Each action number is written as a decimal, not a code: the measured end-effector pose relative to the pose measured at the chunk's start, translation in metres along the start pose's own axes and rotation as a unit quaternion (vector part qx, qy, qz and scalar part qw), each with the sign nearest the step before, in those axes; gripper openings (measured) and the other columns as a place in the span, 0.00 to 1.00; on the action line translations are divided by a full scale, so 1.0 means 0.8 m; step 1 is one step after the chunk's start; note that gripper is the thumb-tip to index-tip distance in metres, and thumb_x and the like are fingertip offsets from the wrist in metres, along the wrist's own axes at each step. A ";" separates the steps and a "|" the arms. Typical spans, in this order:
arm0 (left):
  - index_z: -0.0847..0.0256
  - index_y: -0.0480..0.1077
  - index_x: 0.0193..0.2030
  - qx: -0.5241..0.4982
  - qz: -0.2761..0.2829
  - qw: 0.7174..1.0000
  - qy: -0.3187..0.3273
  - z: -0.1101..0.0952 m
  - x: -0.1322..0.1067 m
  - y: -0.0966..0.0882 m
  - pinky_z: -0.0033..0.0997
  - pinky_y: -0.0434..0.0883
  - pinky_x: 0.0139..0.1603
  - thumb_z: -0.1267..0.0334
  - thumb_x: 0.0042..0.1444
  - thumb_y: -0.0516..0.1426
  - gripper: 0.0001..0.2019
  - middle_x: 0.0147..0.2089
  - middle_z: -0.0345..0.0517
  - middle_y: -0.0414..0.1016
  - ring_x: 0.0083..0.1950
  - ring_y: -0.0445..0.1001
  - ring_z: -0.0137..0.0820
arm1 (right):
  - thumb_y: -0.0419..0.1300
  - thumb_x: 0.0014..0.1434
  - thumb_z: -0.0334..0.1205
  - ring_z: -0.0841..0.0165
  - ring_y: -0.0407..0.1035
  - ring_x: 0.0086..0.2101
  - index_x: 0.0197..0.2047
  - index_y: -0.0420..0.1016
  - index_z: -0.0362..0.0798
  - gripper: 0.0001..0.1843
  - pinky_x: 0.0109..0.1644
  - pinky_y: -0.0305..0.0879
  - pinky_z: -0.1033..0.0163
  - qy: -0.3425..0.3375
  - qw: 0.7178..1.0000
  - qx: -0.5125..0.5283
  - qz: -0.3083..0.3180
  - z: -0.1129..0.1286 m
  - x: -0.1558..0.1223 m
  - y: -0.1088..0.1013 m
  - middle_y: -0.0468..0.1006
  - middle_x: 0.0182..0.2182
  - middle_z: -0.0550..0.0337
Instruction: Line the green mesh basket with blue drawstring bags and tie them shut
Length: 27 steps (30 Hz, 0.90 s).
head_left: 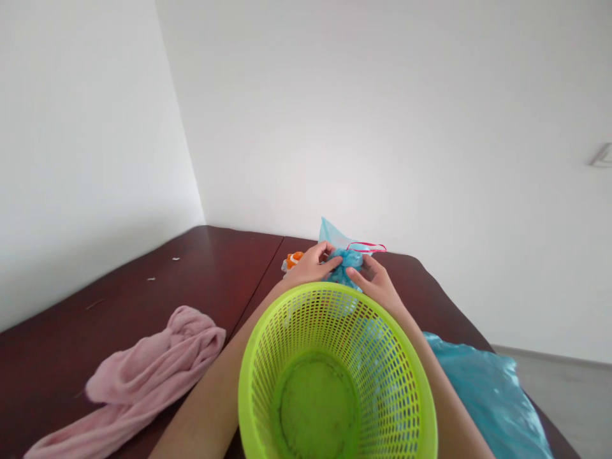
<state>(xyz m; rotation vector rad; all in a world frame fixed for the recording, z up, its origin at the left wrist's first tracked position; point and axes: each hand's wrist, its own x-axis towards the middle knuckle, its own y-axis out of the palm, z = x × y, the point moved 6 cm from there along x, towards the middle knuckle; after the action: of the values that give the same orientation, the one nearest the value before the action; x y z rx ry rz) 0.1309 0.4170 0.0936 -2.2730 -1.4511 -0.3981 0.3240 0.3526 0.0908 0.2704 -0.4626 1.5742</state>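
Over the far end of the dark wood table: both hands work close together, just past a basket.
Left hand: fingers curled, gripping a crumpled blue plastic bag from its left.
Right hand: fingers bent, pinching the same bag from the near right.
Bag: bunched between the hands, one pale corner standing up behind, a thin red loop along its top edge.
Beside the left hand: an orange object, partly hidden, too small to identify with any confidence.
Between the forearms: a lime-green slotted plastic basket, below the hands.
Left of the basket: a crumpled pink towel on the table.
Right of the basket: a shiny blue plastic sheet at the table's edge.
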 end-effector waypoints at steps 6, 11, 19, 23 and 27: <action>0.56 0.73 0.45 -0.032 -0.043 0.999 -0.003 0.001 0.001 -0.008 0.34 0.81 0.39 0.43 0.63 0.76 0.23 0.40 0.44 0.79 0.38 0.80 0.34 | 0.79 0.60 0.63 0.58 0.80 0.39 0.48 0.90 0.48 0.27 0.46 0.78 0.55 -0.006 0.995 0.009 -0.095 -0.016 0.004 -0.018 0.90 0.40 0.54; 0.55 0.72 0.44 -0.049 -0.157 0.986 0.002 -0.005 -0.001 -0.038 0.32 0.84 0.36 0.45 0.64 0.75 0.21 0.40 0.40 0.77 0.36 0.80 0.32 | 0.76 0.64 0.61 0.66 0.69 0.32 0.38 0.84 0.50 0.22 0.38 0.67 0.60 -0.056 0.979 -0.021 -0.195 0.001 -0.003 -0.037 0.82 0.31 0.61; 0.56 0.72 0.45 -0.054 -0.208 0.977 -0.003 -0.011 0.001 -0.047 0.31 0.83 0.37 0.48 0.67 0.73 0.18 0.43 0.43 0.79 0.38 0.79 0.31 | 0.70 0.67 0.57 0.65 0.66 0.31 0.35 0.79 0.52 0.18 0.35 0.64 0.60 -0.030 0.968 -0.011 -0.249 0.009 -0.011 -0.040 0.76 0.28 0.63; 0.54 0.73 0.57 -0.066 -0.110 0.992 -0.002 -0.012 -0.001 -0.026 0.37 0.84 0.45 0.44 0.66 0.75 0.25 0.56 0.49 0.82 0.46 0.83 0.35 | 0.73 0.61 0.51 0.63 0.72 0.37 0.48 0.83 0.55 0.15 0.41 0.70 0.60 -0.019 0.984 0.023 -0.178 0.020 -0.008 -0.030 0.83 0.38 0.62; 0.45 0.72 0.68 -0.066 0.010 0.998 0.019 -0.025 -0.015 -0.004 0.44 0.84 0.55 0.50 0.59 0.81 0.36 0.65 0.48 0.84 0.57 0.86 0.42 | 0.76 0.62 0.60 0.62 0.75 0.38 0.51 0.83 0.57 0.22 0.45 0.75 0.58 0.020 0.991 0.068 -0.109 0.023 -0.008 -0.019 0.85 0.42 0.61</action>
<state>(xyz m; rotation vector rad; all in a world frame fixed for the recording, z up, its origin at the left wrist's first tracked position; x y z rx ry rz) 0.1228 0.3990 0.1067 -2.3666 -1.4197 -0.5422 0.3374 0.3389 0.1061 0.3812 -0.2846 1.3954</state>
